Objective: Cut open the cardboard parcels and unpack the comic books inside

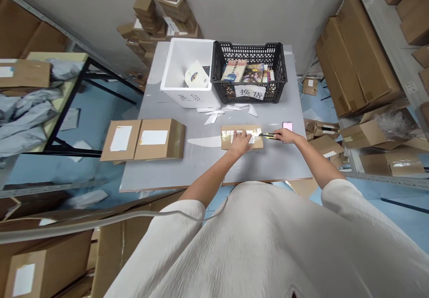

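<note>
A taped cardboard box (226, 140) with a white label lies on the grey table in front of me. My left hand (240, 143) rests on its top with the fingers spread over the label. In my right hand (284, 135) is a yellow and black utility knife (268, 135), gripped by the handle. The knife's tip is at the box's right end; whether the blade touches the tape is too small to tell. A phone (287, 126) with a pink screen lies just beyond my right hand, partly covered by it.
A white bin (189, 94) and a black crate (250, 72) of books stand at the table's back, with paper scraps (212, 118) before them. Two labelled boxes (152, 139) sit at the left. Shelving and cartons (358, 61) flank the right; a cable (134, 215) crosses low left.
</note>
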Available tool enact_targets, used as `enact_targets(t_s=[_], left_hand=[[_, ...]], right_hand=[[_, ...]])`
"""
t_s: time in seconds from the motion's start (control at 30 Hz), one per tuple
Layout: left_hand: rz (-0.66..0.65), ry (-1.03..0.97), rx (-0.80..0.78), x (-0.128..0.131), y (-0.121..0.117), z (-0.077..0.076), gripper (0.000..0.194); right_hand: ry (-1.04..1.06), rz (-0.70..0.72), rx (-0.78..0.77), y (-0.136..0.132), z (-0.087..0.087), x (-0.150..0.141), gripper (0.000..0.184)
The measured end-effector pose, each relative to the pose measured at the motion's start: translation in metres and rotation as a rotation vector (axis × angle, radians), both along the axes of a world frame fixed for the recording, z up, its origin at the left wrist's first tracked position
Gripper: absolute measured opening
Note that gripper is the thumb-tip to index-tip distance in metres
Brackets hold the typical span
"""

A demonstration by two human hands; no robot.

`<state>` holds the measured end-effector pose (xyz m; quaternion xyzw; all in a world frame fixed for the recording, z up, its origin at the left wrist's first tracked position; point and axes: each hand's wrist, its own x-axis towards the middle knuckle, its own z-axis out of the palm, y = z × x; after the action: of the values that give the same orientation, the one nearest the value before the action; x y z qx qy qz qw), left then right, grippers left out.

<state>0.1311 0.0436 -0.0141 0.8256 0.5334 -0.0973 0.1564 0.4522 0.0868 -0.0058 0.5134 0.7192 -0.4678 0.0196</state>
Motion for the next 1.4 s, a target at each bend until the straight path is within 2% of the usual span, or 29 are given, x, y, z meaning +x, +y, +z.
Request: enact_targets(t_s=[0.13,0.3,0.53,0.8,1.03,1.27,1.4], left_hand=[[0.0,0.016,-0.003,0.001,-0.001,0.0,0.055],[0.003,0.015,-0.005,0.002,-0.001,0.001,0.055],[-0.011,0.029,-0.003,0.003,0.001,0.003,0.055],[-0.041,0.012,0.016,0.0,-0.006,0.006,0.056],[-0.069,0.011,0.025,-0.002,-0.005,0.007,0.057],[-0.092,0.04,0.033,-0.002,-0.004,0.009,0.053],[-0.095,0.052,0.039,-0.003,-0.005,0.011,0.051]], right_hand=[[0.045,-0.057,-0.011,-0.009,-0.004,0.007,0.031],[0.102,-0.136,-0.123,-0.027,-0.008,0.01,0.035],[0.135,-0.196,0.038,-0.042,-0.012,-0.003,0.033],[0.117,-0.167,-0.078,-0.053,-0.004,0.006,0.034],[0.072,-0.22,0.074,-0.053,-0.01,-0.003,0.029],[0.138,-0.268,0.065,-0.065,-0.012,-0.016,0.037],[0.142,-0.295,0.019,-0.069,-0.017,-0.018,0.034]])
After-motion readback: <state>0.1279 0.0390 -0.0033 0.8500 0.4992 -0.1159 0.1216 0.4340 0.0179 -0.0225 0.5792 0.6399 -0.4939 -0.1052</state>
